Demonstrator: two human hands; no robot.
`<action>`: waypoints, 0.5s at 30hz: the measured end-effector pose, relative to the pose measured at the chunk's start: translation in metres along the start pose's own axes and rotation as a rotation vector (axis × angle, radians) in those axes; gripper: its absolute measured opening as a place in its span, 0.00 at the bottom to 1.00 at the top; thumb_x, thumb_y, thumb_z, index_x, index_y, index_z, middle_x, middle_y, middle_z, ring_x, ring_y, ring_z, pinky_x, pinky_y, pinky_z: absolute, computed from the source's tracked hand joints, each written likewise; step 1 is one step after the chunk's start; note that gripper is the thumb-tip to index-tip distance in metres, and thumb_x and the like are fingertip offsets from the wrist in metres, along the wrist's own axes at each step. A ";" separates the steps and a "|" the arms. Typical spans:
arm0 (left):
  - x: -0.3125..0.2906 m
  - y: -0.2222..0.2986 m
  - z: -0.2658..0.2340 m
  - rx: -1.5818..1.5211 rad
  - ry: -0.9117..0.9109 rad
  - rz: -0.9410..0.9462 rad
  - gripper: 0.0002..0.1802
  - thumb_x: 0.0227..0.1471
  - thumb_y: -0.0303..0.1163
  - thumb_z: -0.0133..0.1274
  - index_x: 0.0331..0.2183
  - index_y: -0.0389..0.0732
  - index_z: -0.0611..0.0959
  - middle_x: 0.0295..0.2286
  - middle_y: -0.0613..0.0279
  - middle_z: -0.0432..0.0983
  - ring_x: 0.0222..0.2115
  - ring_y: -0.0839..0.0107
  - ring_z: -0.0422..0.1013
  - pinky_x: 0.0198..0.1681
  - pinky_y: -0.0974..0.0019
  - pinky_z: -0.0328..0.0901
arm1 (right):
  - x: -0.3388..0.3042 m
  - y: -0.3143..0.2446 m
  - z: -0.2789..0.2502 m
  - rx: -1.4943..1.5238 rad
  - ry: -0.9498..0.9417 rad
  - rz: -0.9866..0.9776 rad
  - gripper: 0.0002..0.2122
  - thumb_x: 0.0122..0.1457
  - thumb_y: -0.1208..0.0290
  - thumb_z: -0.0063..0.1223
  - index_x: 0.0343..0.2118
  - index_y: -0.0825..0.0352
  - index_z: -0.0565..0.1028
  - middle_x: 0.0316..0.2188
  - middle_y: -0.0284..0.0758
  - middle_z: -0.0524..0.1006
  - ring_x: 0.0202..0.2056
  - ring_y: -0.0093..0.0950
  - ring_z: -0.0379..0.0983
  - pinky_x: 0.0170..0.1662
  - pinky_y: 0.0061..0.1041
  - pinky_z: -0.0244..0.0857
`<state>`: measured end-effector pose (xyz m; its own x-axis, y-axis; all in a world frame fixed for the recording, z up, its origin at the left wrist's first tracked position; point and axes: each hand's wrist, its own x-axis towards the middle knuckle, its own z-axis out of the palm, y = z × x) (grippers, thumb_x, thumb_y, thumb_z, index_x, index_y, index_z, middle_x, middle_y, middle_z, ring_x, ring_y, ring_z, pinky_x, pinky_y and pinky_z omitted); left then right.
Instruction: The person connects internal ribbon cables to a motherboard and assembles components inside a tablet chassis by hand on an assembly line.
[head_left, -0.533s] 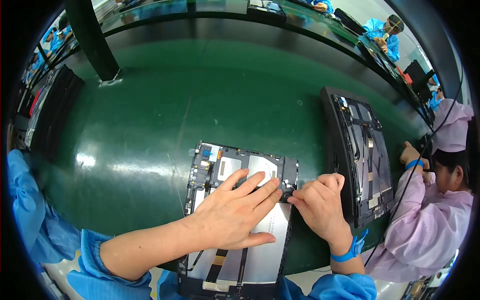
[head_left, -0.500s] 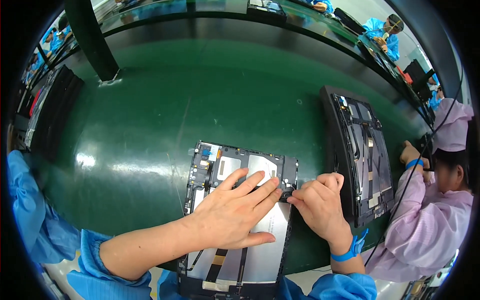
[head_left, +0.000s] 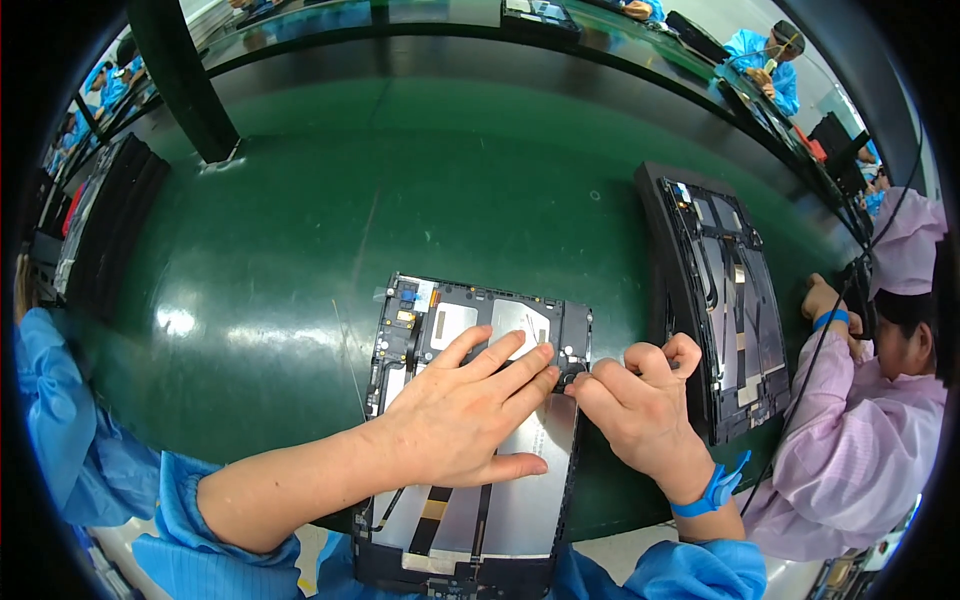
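The flat black and silver gadget with its inside parts showing (head_left: 548, 425) lies on the shiny green surface (head_left: 290, 240), at the near side, and its near end pokes out past the edge. The person's left hand (head_left: 460, 410) lies flat on top with its fingers spread, so it hides the middle. The right hand (head_left: 640, 405) is curled up, with its thumb and fingertip at the gadget's right edge. One cannot tell if they pinch something there.

Just to the right, close beside that hand, another open black and silver gadget (head_left: 735, 300) leans on a thick dark block (head_left: 655, 220), so there is little room on that side. A worker in pink clothes (head_left: 850, 440) sits past it. At the far left stand a dark green post (head_left: 185, 85) and a pile of black slabs (head_left: 115, 220).
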<state>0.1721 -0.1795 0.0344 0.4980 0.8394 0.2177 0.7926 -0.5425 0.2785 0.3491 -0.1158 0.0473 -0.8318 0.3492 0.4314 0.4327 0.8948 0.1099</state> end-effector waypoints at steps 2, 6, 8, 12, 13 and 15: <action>0.000 0.000 0.000 0.005 -0.002 -0.012 0.36 0.37 0.56 0.45 0.40 0.34 0.69 0.42 0.54 0.62 0.44 0.58 0.56 0.47 0.56 0.48 | 0.000 -0.001 -0.001 -0.050 0.011 -0.036 0.04 0.37 0.68 0.51 0.16 0.56 0.67 0.18 0.22 0.64 0.26 0.23 0.56 0.34 0.31 0.43; -0.001 0.002 0.000 0.012 0.009 -0.018 0.36 0.37 0.56 0.45 0.40 0.35 0.69 0.42 0.54 0.62 0.44 0.59 0.56 0.47 0.56 0.48 | -0.005 -0.004 0.001 -0.142 0.057 -0.053 0.04 0.36 0.68 0.47 0.15 0.54 0.64 0.17 0.21 0.61 0.26 0.20 0.56 0.33 0.32 0.42; -0.005 -0.002 0.001 0.003 0.011 -0.011 0.36 0.37 0.56 0.45 0.40 0.35 0.69 0.42 0.55 0.61 0.44 0.59 0.56 0.48 0.56 0.48 | -0.003 -0.007 0.007 -0.161 0.073 -0.056 0.05 0.34 0.68 0.46 0.15 0.53 0.62 0.16 0.21 0.59 0.26 0.19 0.56 0.33 0.33 0.42; -0.004 0.001 0.000 0.022 -0.004 0.000 0.34 0.41 0.54 0.41 0.41 0.33 0.68 0.43 0.53 0.61 0.45 0.60 0.54 0.49 0.57 0.46 | -0.003 -0.008 0.006 -0.198 0.087 -0.023 0.05 0.36 0.69 0.46 0.15 0.54 0.62 0.15 0.22 0.59 0.25 0.19 0.56 0.34 0.33 0.43; -0.004 0.001 0.002 0.020 0.015 0.000 0.35 0.39 0.55 0.43 0.40 0.34 0.68 0.42 0.54 0.61 0.45 0.59 0.55 0.48 0.56 0.47 | -0.001 -0.009 0.005 -0.240 0.090 -0.012 0.05 0.36 0.69 0.46 0.14 0.55 0.62 0.14 0.23 0.58 0.24 0.19 0.57 0.34 0.34 0.43; -0.003 0.001 0.003 0.022 0.037 0.002 0.36 0.36 0.56 0.45 0.40 0.35 0.69 0.42 0.54 0.61 0.44 0.59 0.56 0.48 0.56 0.48 | -0.002 -0.011 -0.005 -0.280 0.013 0.062 0.04 0.38 0.70 0.47 0.16 0.57 0.64 0.14 0.23 0.60 0.24 0.20 0.58 0.36 0.35 0.43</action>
<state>0.1727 -0.1830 0.0314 0.4865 0.8364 0.2524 0.7994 -0.5427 0.2578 0.3474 -0.1277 0.0496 -0.7968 0.3961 0.4562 0.5636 0.7595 0.3249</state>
